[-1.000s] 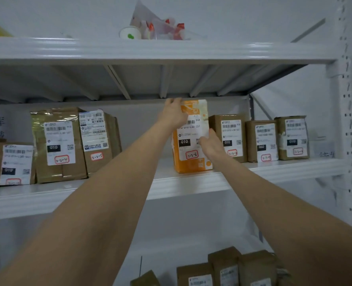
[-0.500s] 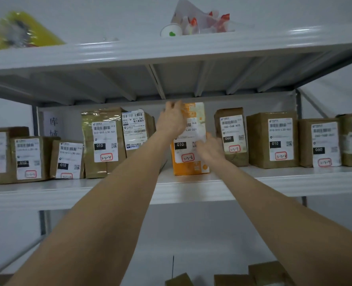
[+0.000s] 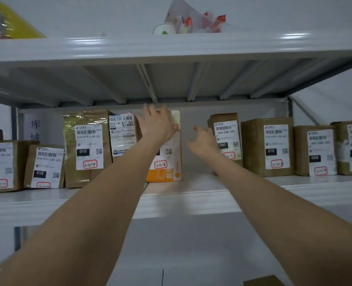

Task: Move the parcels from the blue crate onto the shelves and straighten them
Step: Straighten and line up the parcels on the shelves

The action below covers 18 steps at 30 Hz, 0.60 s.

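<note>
Head camera, at the storage rack: the middle shelf (image 3: 191,201) carried a single row of parcels, each turned with its white label to the aisle. The orange parcel (image 3: 167,162) stood upright near the row's centre with its long axis vertical, its label marked 3-2-6 facing outward and its base flat on the shelf, set back from the front lip.

The left hand (image 3: 158,124) lay against the upper front of that parcel, fingers fairly straight and reaching up past its top edge, thumb on the pale flap at the corner. The right hand (image 3: 204,141) hung in the air beside it, fingers loosely bent and grasping nothing, in front of the brown parcel (image 3: 226,139) labelled 060-06B-A05.

On its left the orange parcel stood just beside a brown box (image 3: 122,137) whose label began 501E, and a tall taped parcel (image 3: 86,149) marked 3-2-4 came next. On its right a bare stretch of shelf separated it from the 060 parcel. Little headroom remained between its top and the upper shelf (image 3: 171,48).

That upper shelf held a yellow bag (image 3: 8,21), a white cup (image 3: 162,29) and a clear wrapper (image 3: 193,19).
</note>
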### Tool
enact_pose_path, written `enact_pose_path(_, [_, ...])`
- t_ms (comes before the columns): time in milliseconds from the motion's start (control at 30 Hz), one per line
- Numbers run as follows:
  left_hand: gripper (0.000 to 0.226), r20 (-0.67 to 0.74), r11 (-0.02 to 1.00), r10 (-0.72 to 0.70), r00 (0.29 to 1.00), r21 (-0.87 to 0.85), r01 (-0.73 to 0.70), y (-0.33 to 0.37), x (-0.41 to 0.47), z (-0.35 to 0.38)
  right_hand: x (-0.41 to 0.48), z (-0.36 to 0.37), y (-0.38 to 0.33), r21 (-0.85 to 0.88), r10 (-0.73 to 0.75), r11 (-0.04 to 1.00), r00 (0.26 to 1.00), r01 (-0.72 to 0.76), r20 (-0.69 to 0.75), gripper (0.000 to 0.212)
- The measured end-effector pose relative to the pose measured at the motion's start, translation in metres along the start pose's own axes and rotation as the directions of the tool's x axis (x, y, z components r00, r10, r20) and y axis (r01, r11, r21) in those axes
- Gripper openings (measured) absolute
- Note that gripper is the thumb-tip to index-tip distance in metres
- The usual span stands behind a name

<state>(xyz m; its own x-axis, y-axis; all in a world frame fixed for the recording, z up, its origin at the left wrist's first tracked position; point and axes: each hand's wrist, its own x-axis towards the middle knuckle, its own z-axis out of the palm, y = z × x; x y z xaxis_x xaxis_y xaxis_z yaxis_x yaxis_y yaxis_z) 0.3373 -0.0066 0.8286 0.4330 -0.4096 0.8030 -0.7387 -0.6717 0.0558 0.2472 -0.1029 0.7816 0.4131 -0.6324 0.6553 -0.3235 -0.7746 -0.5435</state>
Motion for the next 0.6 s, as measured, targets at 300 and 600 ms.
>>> enact_pose_path(300, [0.059, -0.081, 0.991, 0.044, 0.996, 0.131, -0.033, 0.028, 0.017, 0.005, 0.064, -0.054, 0.042, -0.348, -0.049, 0.937, 0.987, -0.007, -0.152, 0.086])
enact_pose_path(600, [0.050, -0.043, 0.994, 0.059, 0.997, 0.098, -0.054, 0.018, 0.021, 0.014, 0.087, -0.043, 0.046, -0.394, 0.012, 0.918, 0.994, -0.055, -0.109, 0.063])
